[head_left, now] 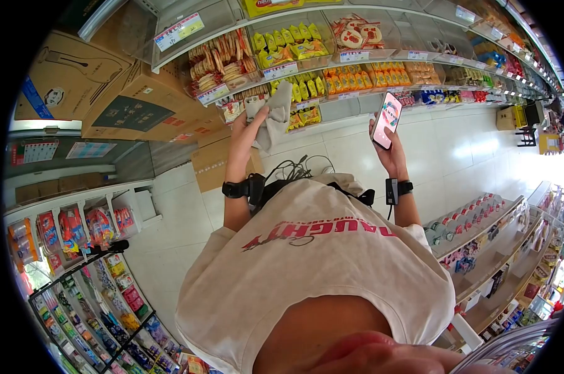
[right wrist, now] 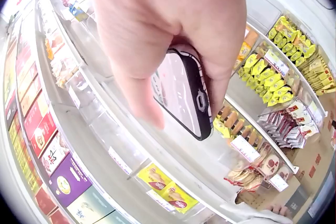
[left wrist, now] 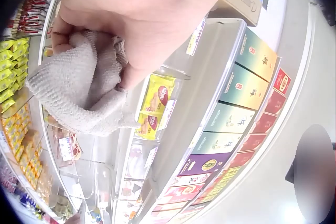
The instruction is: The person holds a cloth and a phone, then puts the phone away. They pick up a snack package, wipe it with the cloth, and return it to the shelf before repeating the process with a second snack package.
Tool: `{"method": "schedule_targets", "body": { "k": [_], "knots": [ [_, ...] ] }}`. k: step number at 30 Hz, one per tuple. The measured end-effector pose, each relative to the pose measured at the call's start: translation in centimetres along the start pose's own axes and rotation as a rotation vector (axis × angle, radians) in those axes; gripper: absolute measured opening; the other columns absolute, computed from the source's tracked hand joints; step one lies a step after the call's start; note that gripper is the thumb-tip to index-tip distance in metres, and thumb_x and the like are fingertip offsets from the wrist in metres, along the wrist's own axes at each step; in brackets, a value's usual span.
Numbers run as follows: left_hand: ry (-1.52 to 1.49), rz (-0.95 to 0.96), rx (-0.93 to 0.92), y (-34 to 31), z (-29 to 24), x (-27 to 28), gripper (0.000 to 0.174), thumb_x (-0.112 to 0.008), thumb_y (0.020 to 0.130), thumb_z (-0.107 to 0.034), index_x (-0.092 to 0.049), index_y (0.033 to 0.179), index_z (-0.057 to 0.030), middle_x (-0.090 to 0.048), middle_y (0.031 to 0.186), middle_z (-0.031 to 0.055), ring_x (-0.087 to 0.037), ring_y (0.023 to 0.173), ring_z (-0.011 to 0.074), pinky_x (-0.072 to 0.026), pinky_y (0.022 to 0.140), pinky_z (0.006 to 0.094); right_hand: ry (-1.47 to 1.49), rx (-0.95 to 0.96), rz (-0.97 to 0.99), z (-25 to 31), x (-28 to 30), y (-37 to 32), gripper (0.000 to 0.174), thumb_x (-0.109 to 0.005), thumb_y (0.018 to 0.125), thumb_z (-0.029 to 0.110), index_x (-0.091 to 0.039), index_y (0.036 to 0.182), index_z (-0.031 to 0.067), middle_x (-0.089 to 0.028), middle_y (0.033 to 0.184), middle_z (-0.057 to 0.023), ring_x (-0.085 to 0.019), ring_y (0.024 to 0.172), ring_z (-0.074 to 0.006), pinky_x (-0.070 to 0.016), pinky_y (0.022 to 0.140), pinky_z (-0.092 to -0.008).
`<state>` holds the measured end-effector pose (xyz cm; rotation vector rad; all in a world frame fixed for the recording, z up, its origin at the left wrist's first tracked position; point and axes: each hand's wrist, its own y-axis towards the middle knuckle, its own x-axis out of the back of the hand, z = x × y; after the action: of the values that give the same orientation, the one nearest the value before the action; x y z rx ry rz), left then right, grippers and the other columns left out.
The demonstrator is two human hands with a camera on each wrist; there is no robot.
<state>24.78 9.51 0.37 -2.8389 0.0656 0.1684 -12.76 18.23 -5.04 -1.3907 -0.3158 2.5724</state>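
Note:
A crumpled grey cloth [head_left: 273, 118] is gripped by the left hand [head_left: 248, 134] in front of the snack shelves. In the left wrist view the cloth [left wrist: 79, 90] hangs from the curled fingers of the left hand [left wrist: 126, 19]. The right hand [head_left: 391, 149] holds a phone [head_left: 387, 119] upright, its pink screen lit and the thumb over its lower part. From the right wrist view, the right hand [right wrist: 168, 29] wraps round the phone [right wrist: 184, 95], whose dark lower edge shows.
Shelves with yellow packets [head_left: 288, 43] and price tags run across the front. Cardboard boxes [head_left: 129, 106] are stacked at the left, above another box [head_left: 208, 165] on the tiled floor. Dark cables [head_left: 297, 168] lie near the body. A low shelf unit [head_left: 481, 230] stands at the right.

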Motion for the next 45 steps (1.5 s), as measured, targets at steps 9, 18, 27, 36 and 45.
{"method": "schedule_targets", "body": {
  "k": [9,18,27,36,45],
  "knots": [
    [-0.001,-0.020,-0.003,-0.2,0.1,0.1,0.038,-0.072,0.093,-0.033,-0.069,0.114,-0.0013,-0.070,0.100,0.0007,-0.063,0.087,0.0074,-0.0475,0.076,0.0231,-0.084,0.037,-0.056,-0.3,0.8,0.3,0.058,-0.063,0.091,-0.003,-0.037,0.143,-0.0025,-0.050,0.137,-0.0179,-0.052,0.129,-0.0324,-0.0417,0.114,-0.0405],
    [-0.004,-0.025,0.004,-0.1,0.3,0.4,0.038,-0.073,0.092,-0.032,-0.069,0.113,-0.0018,-0.070,0.098,-0.0006,-0.062,0.082,0.0061,-0.0463,0.070,0.0217,-0.143,0.009,-0.108,-0.7,0.4,0.3,0.050,-0.061,0.094,0.006,-0.040,0.138,-0.0034,-0.053,0.132,-0.0190,-0.055,0.125,-0.0334,-0.0446,0.110,-0.0423],
    [0.000,-0.016,-0.004,-0.2,0.0,0.1,0.037,-0.073,0.092,-0.032,-0.069,0.113,-0.0015,-0.070,0.097,-0.0010,-0.062,0.081,0.0054,-0.0464,0.069,0.0218,-0.244,-0.074,0.075,-0.3,-2.3,0.1,0.067,-0.036,0.102,0.052,-0.042,0.142,-0.0014,-0.057,0.133,-0.0244,-0.054,0.127,-0.0411,-0.0433,0.107,-0.0505],
    [-0.024,-0.019,0.003,-0.2,0.1,0.3,0.034,-0.072,0.093,-0.028,-0.068,0.113,-0.0008,-0.070,0.101,0.0003,-0.063,0.086,0.0063,-0.0476,0.074,0.0225,-0.067,-0.032,-0.215,-1.7,0.2,1.0,0.076,-0.038,0.098,0.065,-0.047,0.140,0.0026,-0.059,0.126,-0.0248,-0.057,0.119,-0.0413,-0.0444,0.104,-0.0532],
    [-0.006,-0.031,-0.005,-0.1,0.0,0.2,0.038,-0.073,0.092,-0.033,-0.069,0.113,-0.0013,-0.070,0.098,-0.0007,-0.062,0.082,0.0059,-0.0455,0.069,0.0213,0.051,-0.070,-0.049,-0.2,-0.4,0.0,0.069,-0.041,0.101,0.052,-0.039,0.143,-0.0032,-0.056,0.132,-0.0248,-0.053,0.126,-0.0411,-0.0402,0.109,-0.0502]
  ]
}}
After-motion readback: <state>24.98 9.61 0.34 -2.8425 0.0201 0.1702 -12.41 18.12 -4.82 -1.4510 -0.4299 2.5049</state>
